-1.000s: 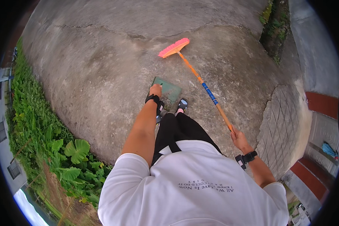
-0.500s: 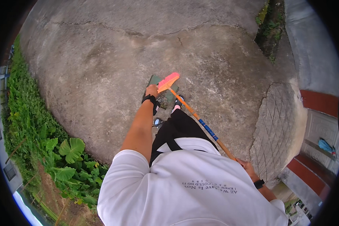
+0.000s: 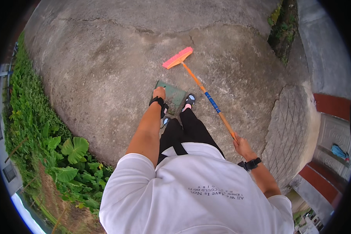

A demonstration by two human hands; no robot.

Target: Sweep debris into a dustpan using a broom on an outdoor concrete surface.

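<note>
My right hand [image 3: 242, 146] is closed round the upper end of a broom's [image 3: 211, 102] long orange handle, which has a blue wrapped section. The broom's orange head with pink bristles [image 3: 178, 57] is out in front, beyond a green dustpan [image 3: 175, 93]. My left hand [image 3: 159, 93] is a closed fist at the left side of that dustpan, seemingly on its handle, which the hand and wrist hide. Dark debris [image 3: 171, 111] shows at the dustpan's near part, close to my feet.
Rough, cracked concrete [image 3: 117, 70] spreads around me. Leafy green plants [image 3: 72, 150] border it on the left. To the right lie a grooved concrete ramp [image 3: 286, 128] and a pale door [image 3: 331, 134] with a blue cloth [image 3: 339, 151]. A weedy gap [image 3: 285, 33] runs at the far right.
The broom head has moved forward, away from the dustpan and my left hand. My right hand has pushed forward and slightly left with the handle. My left hand has barely moved.
</note>
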